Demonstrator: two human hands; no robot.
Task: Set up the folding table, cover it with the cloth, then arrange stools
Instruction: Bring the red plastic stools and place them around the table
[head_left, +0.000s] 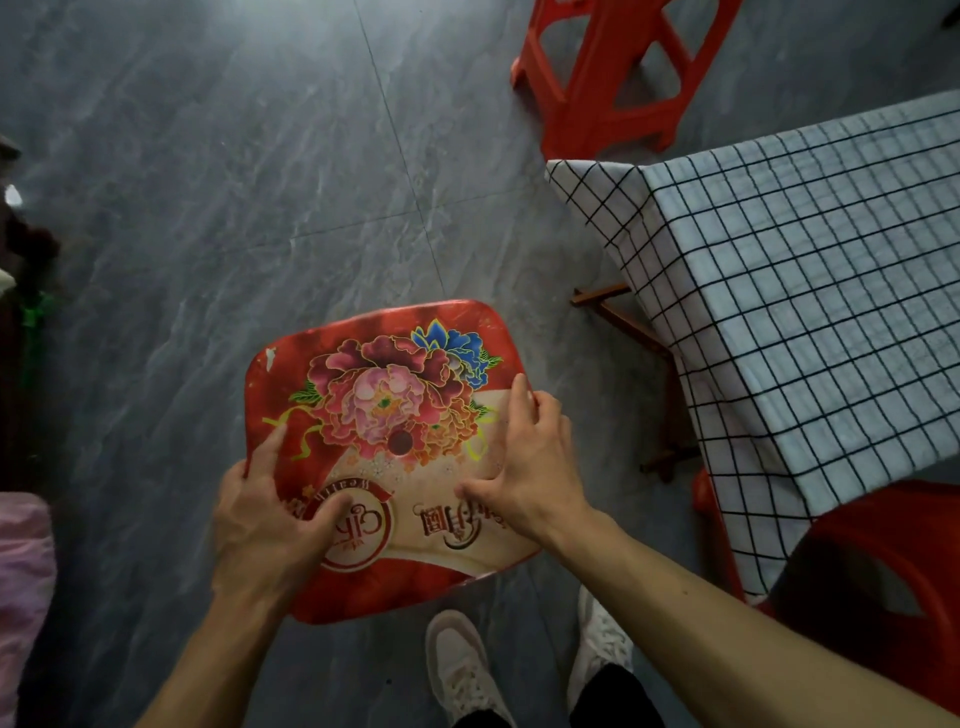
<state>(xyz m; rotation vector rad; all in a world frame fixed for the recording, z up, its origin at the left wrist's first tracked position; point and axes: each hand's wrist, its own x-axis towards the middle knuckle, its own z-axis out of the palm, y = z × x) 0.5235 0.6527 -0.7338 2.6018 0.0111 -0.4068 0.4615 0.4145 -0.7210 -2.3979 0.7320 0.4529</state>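
Both of our hands are on the seat of the flowered red stool (384, 447): the left hand (270, 525) grips the seat's edge at about eight o'clock, thumb laid on the printed top, while the right hand (524, 467) rests spread-fingered on the top near four o'clock, pressing, not clasping. This stool stands on the grey floor (208, 208) just off the covered table's near corner, at nine o'clock from the checked cloth (779, 312). We judge the table and cloth done and the stools under way, so the job now is to square this seat to the table's side and slide it in without catching the hanging cloth or the wooden table leg (639, 332). Two more red stools already sit by the table, one at twelve o'clock (602, 83), one at five o'clock (872, 582); we should keep the spacing even and our shoes (462, 670) clear.
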